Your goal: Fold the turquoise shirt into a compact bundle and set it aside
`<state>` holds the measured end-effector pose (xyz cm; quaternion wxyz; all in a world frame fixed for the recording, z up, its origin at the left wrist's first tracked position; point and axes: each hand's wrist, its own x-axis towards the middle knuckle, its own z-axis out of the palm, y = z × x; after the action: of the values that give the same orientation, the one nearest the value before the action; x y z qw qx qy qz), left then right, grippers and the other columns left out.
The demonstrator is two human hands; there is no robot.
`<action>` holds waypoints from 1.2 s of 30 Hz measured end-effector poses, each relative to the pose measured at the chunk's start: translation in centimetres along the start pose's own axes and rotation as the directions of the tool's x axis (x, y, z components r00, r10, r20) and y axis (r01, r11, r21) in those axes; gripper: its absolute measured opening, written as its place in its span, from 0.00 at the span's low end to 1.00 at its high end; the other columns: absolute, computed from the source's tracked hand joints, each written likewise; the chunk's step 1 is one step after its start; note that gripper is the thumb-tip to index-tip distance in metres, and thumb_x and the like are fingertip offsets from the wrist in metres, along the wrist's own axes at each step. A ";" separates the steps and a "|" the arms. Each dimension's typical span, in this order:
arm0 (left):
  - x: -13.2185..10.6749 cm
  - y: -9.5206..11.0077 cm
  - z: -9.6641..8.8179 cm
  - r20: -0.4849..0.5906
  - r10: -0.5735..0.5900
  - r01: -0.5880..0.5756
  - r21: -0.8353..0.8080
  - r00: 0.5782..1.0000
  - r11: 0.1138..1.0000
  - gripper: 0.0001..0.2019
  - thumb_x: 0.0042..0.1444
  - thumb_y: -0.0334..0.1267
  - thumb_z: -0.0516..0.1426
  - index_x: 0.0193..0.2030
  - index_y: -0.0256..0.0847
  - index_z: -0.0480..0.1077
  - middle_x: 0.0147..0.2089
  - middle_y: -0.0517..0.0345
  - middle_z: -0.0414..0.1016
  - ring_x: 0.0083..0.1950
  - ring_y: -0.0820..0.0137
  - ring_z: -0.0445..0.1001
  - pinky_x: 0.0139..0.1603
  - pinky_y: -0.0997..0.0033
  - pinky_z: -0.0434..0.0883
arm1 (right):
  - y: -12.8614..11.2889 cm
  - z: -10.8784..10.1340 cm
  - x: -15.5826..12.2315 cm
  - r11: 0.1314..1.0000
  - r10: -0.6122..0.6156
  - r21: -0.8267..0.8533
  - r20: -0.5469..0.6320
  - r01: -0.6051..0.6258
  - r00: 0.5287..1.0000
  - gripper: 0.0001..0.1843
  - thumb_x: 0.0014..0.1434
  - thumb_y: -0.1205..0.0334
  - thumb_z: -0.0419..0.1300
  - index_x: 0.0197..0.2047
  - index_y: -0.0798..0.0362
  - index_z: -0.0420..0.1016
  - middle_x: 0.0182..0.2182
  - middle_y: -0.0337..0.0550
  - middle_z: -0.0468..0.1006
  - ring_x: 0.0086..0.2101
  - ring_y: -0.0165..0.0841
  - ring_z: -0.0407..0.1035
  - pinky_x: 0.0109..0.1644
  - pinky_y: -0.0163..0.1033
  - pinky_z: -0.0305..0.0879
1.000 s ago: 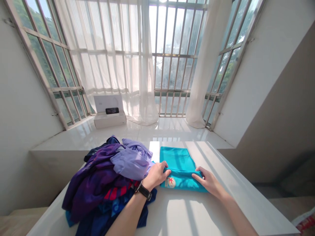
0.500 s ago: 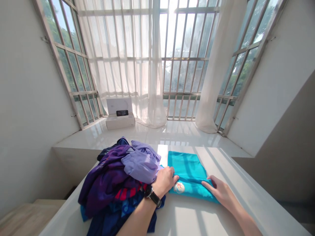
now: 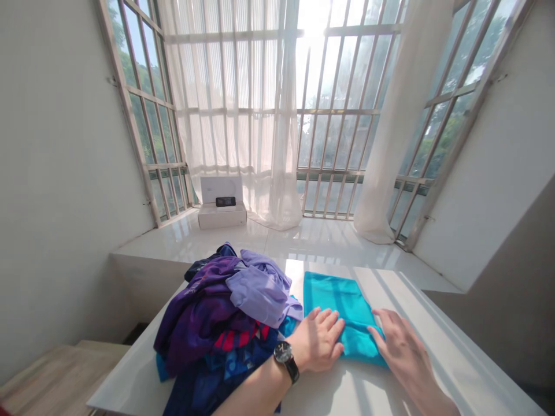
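A folded teal garment (image 3: 342,306) lies flat on the white table (image 3: 433,346). My left hand (image 3: 318,342), with a black watch on its wrist, rests palm down on the garment's near left edge, fingers stretched out. Over the near right edge lies my right hand (image 3: 401,346), also flat with its fingers spread. Neither hand grips anything. Just left of the teal garment sits a heap of purple, lilac and blue clothes (image 3: 225,312), touching my left forearm.
Beyond the table runs a glossy white window ledge (image 3: 277,237) with a white box (image 3: 222,215) carrying a dark phone. Barred windows and sheer curtains (image 3: 277,115) fill the back. White walls close in left and right; wooden floor shows at bottom left.
Both hands let go of the garment's folded edge and now lie flat on it. The printed round motif is hidden under my left hand. The view has shifted left and up.
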<state>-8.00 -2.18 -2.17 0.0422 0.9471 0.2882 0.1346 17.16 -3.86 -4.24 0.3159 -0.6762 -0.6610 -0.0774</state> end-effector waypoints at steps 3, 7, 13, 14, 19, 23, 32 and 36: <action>0.2 0.1 0.2 -0.009 -0.016 0.016 0.002 1.000 1.000 0.28 0.75 0.47 0.45 0.75 0.32 0.56 0.76 0.39 0.59 0.76 0.51 0.58 0.74 0.47 0.57 | -2.7 2.2 -1.2 0.996 -0.085 0.018 -0.005 0.085 0.996 0.30 0.68 0.45 0.43 0.58 0.54 0.75 0.58 0.61 0.78 0.59 0.53 0.72 0.63 0.59 0.68; 0.6 -0.1 -0.1 -0.055 -0.029 0.027 -0.031 0.998 0.999 0.25 0.72 0.42 0.48 0.71 0.32 0.61 0.72 0.38 0.66 0.73 0.52 0.64 0.72 0.50 0.62 | -4.1 5.3 -3.0 0.997 -0.030 -0.064 0.137 0.039 0.990 0.36 0.68 0.43 0.44 0.65 0.60 0.71 0.65 0.65 0.71 0.65 0.56 0.65 0.67 0.61 0.65; 0.4 -1.2 -2.6 -0.084 -0.172 0.167 -0.069 0.981 0.984 0.14 0.72 0.36 0.46 0.47 0.40 0.73 0.48 0.46 0.81 0.51 0.58 0.79 0.55 0.57 0.73 | -1.6 5.6 -3.3 0.983 -0.070 -0.152 0.226 0.106 0.972 0.38 0.68 0.43 0.46 0.68 0.63 0.70 0.67 0.64 0.68 0.67 0.55 0.63 0.70 0.62 0.63; 0.3 -1.2 -3.0 -0.074 -0.191 0.187 -0.057 0.979 0.981 0.16 0.73 0.38 0.46 0.44 0.41 0.74 0.45 0.47 0.82 0.49 0.58 0.80 0.54 0.56 0.73 | -0.7 5.2 -3.0 0.980 -0.108 -0.135 0.251 0.145 0.962 0.37 0.69 0.44 0.46 0.68 0.63 0.70 0.67 0.63 0.68 0.66 0.55 0.63 0.69 0.62 0.64; 0.7 0.8 -2.9 -0.031 -0.115 0.113 -0.047 0.993 0.992 0.18 0.72 0.50 0.51 0.45 0.40 0.75 0.41 0.47 0.84 0.44 0.54 0.82 0.54 0.52 0.73 | 5.3 2.1 -0.7 0.903 -0.406 -0.034 0.258 0.429 0.876 0.29 0.72 0.51 0.46 0.71 0.49 0.67 0.70 0.48 0.67 0.66 0.46 0.66 0.66 0.54 0.71; 1.0 2.0 -1.5 0.003 0.104 -0.101 -0.203 0.995 0.974 0.23 0.71 0.53 0.53 0.63 0.40 0.70 0.48 0.49 0.84 0.50 0.57 0.82 0.55 0.60 0.75 | 8.1 0.0 -0.1 0.870 -0.471 -0.120 0.088 0.479 0.878 0.25 0.70 0.54 0.51 0.65 0.50 0.73 0.68 0.55 0.69 0.64 0.50 0.68 0.61 0.55 0.75; 0.5 -0.8 -0.9 -0.143 -0.068 0.060 -0.058 0.987 0.996 0.14 0.71 0.43 0.54 0.57 0.42 0.72 0.61 0.48 0.76 0.64 0.54 0.71 0.65 0.51 0.69 | 4.7 3.1 -8.4 0.810 -0.552 -0.222 0.021 0.542 0.833 0.24 0.53 0.64 0.61 0.53 0.44 0.83 0.60 0.57 0.78 0.62 0.71 0.64 0.52 0.80 0.69; -0.2 -1.2 -1.8 -0.039 -0.176 0.178 0.035 0.984 0.983 0.19 0.71 0.55 0.52 0.55 0.44 0.72 0.58 0.48 0.76 0.60 0.53 0.71 0.61 0.46 0.69 | 4.4 2.3 -7.0 0.742 -0.600 -0.289 0.118 0.605 0.791 0.21 0.57 0.65 0.59 0.51 0.46 0.84 0.61 0.54 0.78 0.60 0.63 0.70 0.54 0.72 0.73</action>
<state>-9.28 -1.31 -0.69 0.0304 0.9158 0.3745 0.1416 19.81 -8.20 -11.12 0.1575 -0.4680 -0.8256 -0.2729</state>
